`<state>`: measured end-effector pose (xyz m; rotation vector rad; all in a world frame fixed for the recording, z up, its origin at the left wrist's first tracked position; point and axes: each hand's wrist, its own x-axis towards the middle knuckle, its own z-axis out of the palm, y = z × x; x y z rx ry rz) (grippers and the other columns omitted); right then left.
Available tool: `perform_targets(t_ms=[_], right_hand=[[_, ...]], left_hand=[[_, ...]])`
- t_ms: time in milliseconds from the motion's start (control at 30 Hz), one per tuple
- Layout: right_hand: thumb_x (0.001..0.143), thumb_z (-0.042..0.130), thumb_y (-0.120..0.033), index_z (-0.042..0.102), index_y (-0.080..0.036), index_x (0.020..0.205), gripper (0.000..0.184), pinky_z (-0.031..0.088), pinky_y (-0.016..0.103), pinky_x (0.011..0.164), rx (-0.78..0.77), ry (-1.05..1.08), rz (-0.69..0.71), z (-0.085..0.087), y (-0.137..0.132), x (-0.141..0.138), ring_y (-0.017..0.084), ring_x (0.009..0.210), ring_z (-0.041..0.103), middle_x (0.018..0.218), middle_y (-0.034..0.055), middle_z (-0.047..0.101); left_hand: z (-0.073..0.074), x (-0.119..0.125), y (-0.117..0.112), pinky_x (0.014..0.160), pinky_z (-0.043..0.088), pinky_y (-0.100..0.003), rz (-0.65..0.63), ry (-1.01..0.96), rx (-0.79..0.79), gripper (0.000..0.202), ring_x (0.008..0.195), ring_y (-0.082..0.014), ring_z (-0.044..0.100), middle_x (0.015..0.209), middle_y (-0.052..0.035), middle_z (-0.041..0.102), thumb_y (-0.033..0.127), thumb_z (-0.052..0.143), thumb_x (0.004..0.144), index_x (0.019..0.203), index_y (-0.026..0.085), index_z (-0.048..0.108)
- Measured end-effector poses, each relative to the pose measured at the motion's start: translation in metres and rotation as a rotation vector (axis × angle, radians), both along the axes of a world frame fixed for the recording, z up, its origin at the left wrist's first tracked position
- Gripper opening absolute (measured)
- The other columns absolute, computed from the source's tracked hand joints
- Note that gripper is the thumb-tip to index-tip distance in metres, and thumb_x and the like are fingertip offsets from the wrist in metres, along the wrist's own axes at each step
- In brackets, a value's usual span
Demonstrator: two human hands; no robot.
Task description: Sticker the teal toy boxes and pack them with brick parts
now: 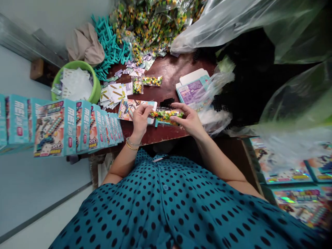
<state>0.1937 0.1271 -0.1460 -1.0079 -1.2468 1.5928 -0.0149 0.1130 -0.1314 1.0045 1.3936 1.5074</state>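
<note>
My left hand (141,119) is closed on a small printed cardboard box (127,108), whose flap end faces right. In my right hand (188,119), between thumb and fingers, is a clear bag of colourful beads (166,114). The bag's left end lies against the box's flap end, by my left thumb; whether any of it is inside the box I cannot tell. Below the bag, a teal plastic piece (162,122) shows in part. Just behind it sits a black studded piece (167,102). Two more bead bags (151,81) lie farther back.
Finished-looking teal boxes (55,128) stand in a row at left. A green tub (97,86), teal sticks (109,45), printed cards (114,94) and a heap of bead bags (155,27) line the back. Flat boxes (192,90) and plastic sheeting (218,27) are at right.
</note>
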Motion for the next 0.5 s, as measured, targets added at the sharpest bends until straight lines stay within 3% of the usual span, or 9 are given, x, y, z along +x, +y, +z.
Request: perform_targets(t_ms=[100,167,300,367,433,500], right_hand=[[0.064,0.089,-0.054,0.063,-0.028,0.130,0.075,0.062,0.042,0.089,-0.078,0.071,0.022,-0.004,-0.003,-0.004,0.027,0.103,0.072,0.107,0.0026,0.077],[0.066,0.088,-0.055,0.062,-0.028,0.132,0.076,0.062,0.042,0.088,-0.120,0.102,0.042,-0.007,-0.004,-0.006,0.026,0.101,0.073,0.108,0.0025,0.077],[0.072,0.083,-0.056,0.071,-0.026,0.115,0.054,0.061,0.042,0.090,-0.043,0.010,-0.039,-0.006,-0.006,-0.002,0.026,0.097,0.073,0.106,0.0031,0.077],[0.080,0.077,-0.055,0.073,-0.027,0.109,0.041,0.058,0.046,0.097,0.122,-0.133,-0.212,-0.004,-0.008,0.002,0.028,0.105,0.071,0.111,0.0044,0.076],[0.088,0.070,-0.052,0.075,-0.031,0.106,0.028,0.050,0.052,0.108,0.331,-0.290,-0.304,-0.005,-0.011,0.005,0.029,0.117,0.066,0.116,0.0038,0.076],[0.094,0.064,-0.047,0.077,-0.036,0.103,0.019,0.039,0.056,0.117,0.521,-0.397,-0.164,-0.011,-0.016,0.005,0.029,0.126,0.062,0.117,0.0005,0.077]], left_hand=[[-0.007,0.010,-0.002,0.051,0.044,-0.016,0.169,0.025,0.093,0.026,0.053,-0.0048,0.051,0.067,0.0040,0.062,0.044,0.077,0.086,0.078,0.020,0.072],[-0.012,0.013,-0.003,0.044,0.037,-0.017,0.192,0.013,0.089,0.029,0.045,-0.0037,0.044,0.065,0.0050,0.061,0.049,0.075,0.086,0.082,0.021,0.073],[-0.019,0.007,-0.005,0.042,0.036,-0.019,0.166,0.041,0.026,0.037,0.042,-0.0050,0.044,0.059,0.0053,0.058,0.057,0.069,0.088,0.094,0.021,0.074],[-0.019,0.004,-0.008,0.052,0.045,-0.020,0.113,0.025,-0.013,0.044,0.053,-0.0076,0.057,0.068,0.0018,0.066,0.060,0.065,0.091,0.111,0.022,0.073],[-0.014,0.006,-0.014,0.070,0.056,-0.024,-0.039,-0.038,-0.095,0.054,0.079,-0.0132,0.071,0.093,-0.0052,0.074,0.064,0.057,0.094,0.127,0.023,0.067],[-0.007,0.014,-0.019,0.089,0.058,-0.032,-0.219,-0.106,-0.190,0.059,0.106,-0.0195,0.071,0.117,-0.0099,0.074,0.066,0.044,0.099,0.136,0.023,0.062]])
